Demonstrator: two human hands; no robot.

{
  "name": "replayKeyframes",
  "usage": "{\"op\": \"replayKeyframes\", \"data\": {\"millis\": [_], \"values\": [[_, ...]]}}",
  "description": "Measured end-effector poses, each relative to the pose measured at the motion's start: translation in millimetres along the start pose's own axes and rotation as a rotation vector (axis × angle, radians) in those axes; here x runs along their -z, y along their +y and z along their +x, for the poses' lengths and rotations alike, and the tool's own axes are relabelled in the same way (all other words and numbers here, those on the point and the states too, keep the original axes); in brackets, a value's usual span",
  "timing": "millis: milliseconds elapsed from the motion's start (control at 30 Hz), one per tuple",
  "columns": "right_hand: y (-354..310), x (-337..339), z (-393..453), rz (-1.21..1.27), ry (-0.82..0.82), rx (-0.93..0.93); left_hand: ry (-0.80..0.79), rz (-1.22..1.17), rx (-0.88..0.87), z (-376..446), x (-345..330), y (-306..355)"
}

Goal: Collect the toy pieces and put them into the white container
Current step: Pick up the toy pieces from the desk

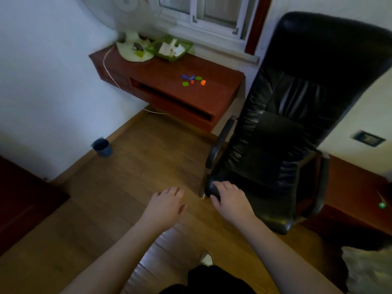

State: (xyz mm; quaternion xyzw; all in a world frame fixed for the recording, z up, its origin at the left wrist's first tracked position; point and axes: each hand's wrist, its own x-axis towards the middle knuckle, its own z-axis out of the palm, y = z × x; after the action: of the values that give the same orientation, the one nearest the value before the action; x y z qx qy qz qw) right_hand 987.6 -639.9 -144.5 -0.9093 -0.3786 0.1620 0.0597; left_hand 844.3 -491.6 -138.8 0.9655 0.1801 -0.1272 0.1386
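On the red-brown desk (161,81) under the window, the toy pieces (193,80) lay in a loose cluster running left to right. Your right hand (230,200) gripped the black chair (286,128) at its seat corner, beside the desk; your left hand (165,203) hovered, fingers relaxed.

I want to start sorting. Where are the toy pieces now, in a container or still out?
Out: the toy pieces lie scattered, loose on the red-brown desk top, neither hand near them.

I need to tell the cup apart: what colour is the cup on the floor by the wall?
Dark blue. The cup shows best in the head view.
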Motion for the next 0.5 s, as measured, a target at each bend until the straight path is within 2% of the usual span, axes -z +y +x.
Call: {"op": "replayKeyframes", "data": {"millis": [300,500], "values": [[-3,59,120,-0.011,0.01,0.202,0.077,0.042,0.153,88,66,-14],[-14,74,183,0.032,0.01,0.198,0.058,0.031,0.192,127,80,-42]]}}
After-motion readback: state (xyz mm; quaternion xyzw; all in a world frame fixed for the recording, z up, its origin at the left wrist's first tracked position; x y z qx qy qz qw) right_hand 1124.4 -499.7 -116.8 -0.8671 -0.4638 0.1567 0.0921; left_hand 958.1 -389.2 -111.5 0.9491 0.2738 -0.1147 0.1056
